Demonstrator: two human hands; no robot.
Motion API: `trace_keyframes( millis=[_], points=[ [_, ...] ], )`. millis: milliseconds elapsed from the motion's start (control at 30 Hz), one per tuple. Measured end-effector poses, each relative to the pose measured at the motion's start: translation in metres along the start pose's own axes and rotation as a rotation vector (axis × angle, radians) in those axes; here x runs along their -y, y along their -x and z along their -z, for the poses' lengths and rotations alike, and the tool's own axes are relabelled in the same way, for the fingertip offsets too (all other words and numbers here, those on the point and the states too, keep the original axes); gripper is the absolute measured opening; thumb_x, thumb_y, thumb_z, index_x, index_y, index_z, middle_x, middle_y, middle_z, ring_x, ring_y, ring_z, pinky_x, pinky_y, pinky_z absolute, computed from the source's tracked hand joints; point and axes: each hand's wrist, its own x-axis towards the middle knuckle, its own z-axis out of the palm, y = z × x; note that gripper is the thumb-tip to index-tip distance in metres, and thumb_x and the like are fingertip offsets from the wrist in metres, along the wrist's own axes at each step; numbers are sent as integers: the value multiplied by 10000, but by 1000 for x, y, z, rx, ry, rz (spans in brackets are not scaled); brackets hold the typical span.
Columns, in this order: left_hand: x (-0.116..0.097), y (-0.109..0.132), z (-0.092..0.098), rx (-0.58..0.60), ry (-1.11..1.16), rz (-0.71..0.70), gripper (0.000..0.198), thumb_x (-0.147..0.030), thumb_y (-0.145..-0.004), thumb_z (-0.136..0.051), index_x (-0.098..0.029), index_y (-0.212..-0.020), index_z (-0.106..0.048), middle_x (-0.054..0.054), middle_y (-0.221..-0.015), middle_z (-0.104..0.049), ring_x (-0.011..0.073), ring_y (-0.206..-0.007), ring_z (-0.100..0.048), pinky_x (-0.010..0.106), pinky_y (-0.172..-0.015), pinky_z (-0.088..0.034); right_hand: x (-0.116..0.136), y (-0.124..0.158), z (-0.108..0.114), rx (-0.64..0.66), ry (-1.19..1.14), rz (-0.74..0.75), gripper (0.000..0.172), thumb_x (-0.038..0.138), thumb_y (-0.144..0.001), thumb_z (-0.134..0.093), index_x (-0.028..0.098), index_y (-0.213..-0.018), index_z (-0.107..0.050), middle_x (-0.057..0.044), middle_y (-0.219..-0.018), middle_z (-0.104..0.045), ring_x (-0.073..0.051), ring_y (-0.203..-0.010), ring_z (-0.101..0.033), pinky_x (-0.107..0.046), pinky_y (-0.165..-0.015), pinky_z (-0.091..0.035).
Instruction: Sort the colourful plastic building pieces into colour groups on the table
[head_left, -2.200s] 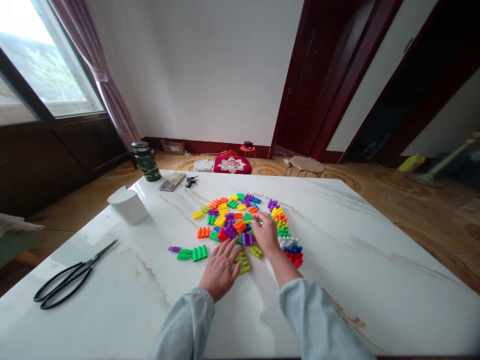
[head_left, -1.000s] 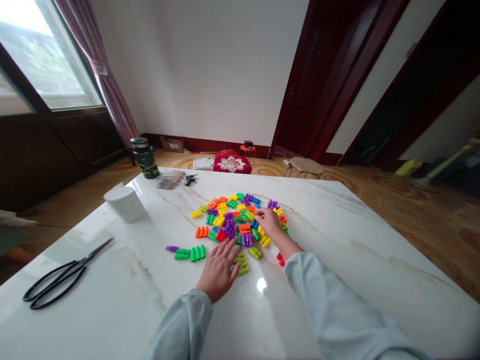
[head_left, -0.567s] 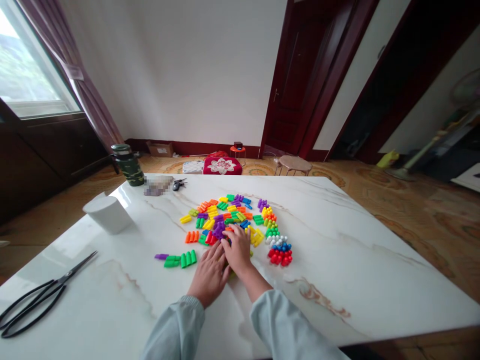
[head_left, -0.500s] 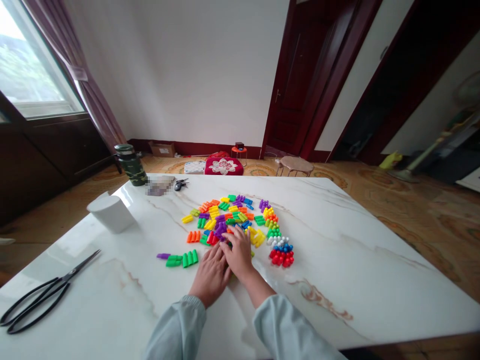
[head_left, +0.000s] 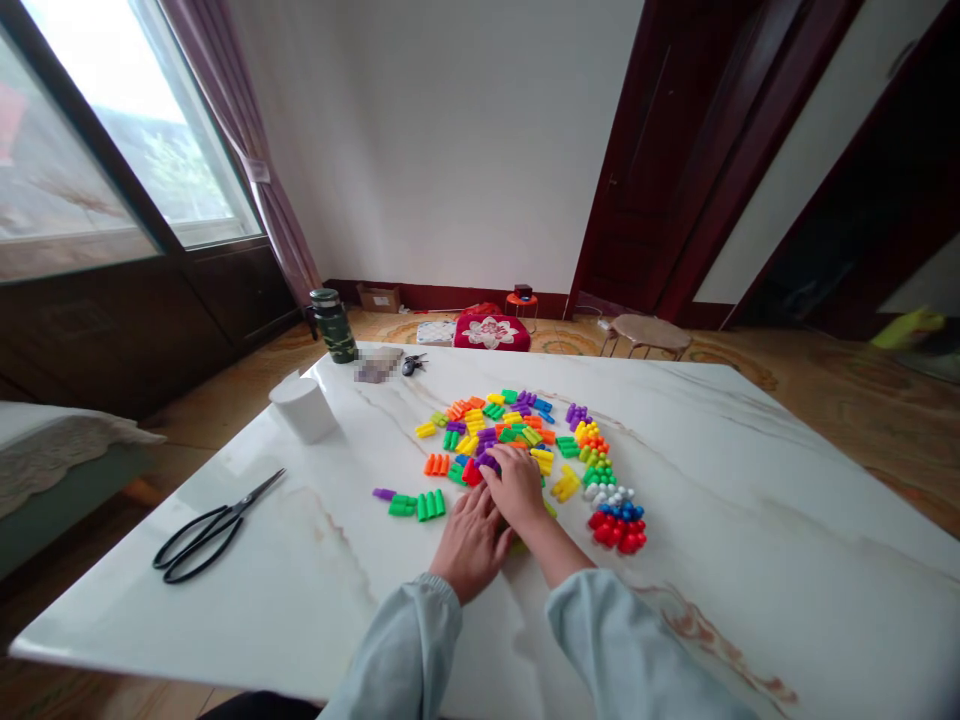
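Many coloured plastic pieces lie in a curved spread on the white marbled table (head_left: pixel 330 590). My left hand (head_left: pixel 471 540) rests low at the near edge of the spread, right of some green pieces (head_left: pixel 430 505); what lies under its fingers is hidden. My right hand (head_left: pixel 517 487) reaches over the left fingertips, its fingers bent onto a purple piece (head_left: pixel 488 460) beside a red one (head_left: pixel 472 472). Yellow pieces (head_left: pixel 565 484) lie right of it. Farther right, round-headed pieces run in a curve from purple (head_left: pixel 577 415) down to red (head_left: pixel 618 533).
Black-handled scissors (head_left: pixel 217 527) lie at the left. Behind them stand a white paper roll (head_left: pixel 303 407) and a camouflage flask (head_left: pixel 333 326). A small black object (head_left: pixel 412 365) lies near the far edge. Past the table are a red stool (head_left: pixel 492 332) and a round stool (head_left: pixel 649 332).
The view has turned left, so everything sits farther right. My right hand's fingers have shifted slightly over the purple pieces, while a yellow group beside it now lies apart from another.
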Motion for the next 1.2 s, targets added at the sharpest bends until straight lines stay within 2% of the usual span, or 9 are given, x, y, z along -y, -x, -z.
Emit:
trace_keyframes(
  millis=[200,400,500,600,700,833,933,1033,1200],
  points=[
    [8,6,-14,-23,39,-20,374,-319,-935,-446,-209,-1255,-604,108,-1243,-647,298,-1235,-523,543,-1103,-319,26,-8,-13,196,52,83,395,412,-867,-598,214,-1203,-657,-119,-1385,-545,-281,-1257,-504,-435,-1067,-335],
    [10,8,-18,-40,29,-21,357,-339,-934,-455,-211,-1223,-621,107,-1226,-657,297,-1240,-523,539,-1116,-307,20,-8,-15,99,-84,236,311,351,-900,-557,239,-1164,-676,-76,-1293,-622,-224,-1226,-519,-402,-1081,-326],
    [5,4,-9,-9,18,9,420,-353,-924,-480,-230,-1321,-540,94,-1394,-533,284,-1342,-413,501,-1117,-322,0,-16,-8,38,38,90,369,387,-895,-559,238,-1220,-648,-109,-1391,-536,-290,-1344,-383,-503,-1112,-243],
    [4,2,-6,15,10,24,463,-362,-922,-486,-228,-1365,-489,98,-1479,-434,284,-1389,-345,498,-1117,-322,-14,-15,-4,96,137,-90,475,476,-900,-523,236,-1306,-585,-137,-1487,-417,-350,-1398,-285,-582,-1090,-222],
    [4,3,-6,30,6,28,470,-359,-919,-492,-219,-1368,-487,109,-1456,-460,286,-1383,-351,499,-1125,-313,-13,-7,-5,136,102,-30,422,479,-933,-456,255,-1250,-624,-115,-1439,-485,-312,-1348,-384,-554,-1096,-234],
    [5,3,-8,23,4,25,456,-367,-924,-484,-232,-1359,-495,103,-1428,-492,290,-1370,-367,509,-1118,-323,-10,-12,-6,50,35,74,382,407,-967,-396,225,-1152,-675,-104,-1282,-621,-236,-1206,-531,-434,-1088,-297],
    [4,3,-7,20,3,31,417,-373,-933,-466,-246,-1325,-522,84,-1484,-430,290,-1378,-357,513,-1111,-330,-20,-28,-7,13,105,8,428,414,-944,-448,178,-1260,-612,-142,-1396,-526,-274,-1325,-421,-441,-1092,-295],
    [3,3,-5,29,-1,39,396,-377,-935,-461,-242,-1298,-542,82,-1508,-397,291,-1382,-352,513,-1108,-335,-31,-34,-12,120,177,-50,534,480,-927,-466,174,-1359,-527,-160,-1495,-401,-323,-1415,-280,-538,-1116,-222],
    [2,3,-4,46,-13,42,434,-376,-931,-472,-214,-1330,-520,105,-1465,-452,296,-1370,-372,500,-1118,-329,-31,-15,-21,136,171,-3,600,524,-956,-364,151,-1415,-463,-157,-1531,-334,-303,-1432,-257,-506,-1135,-215]
  ],
)
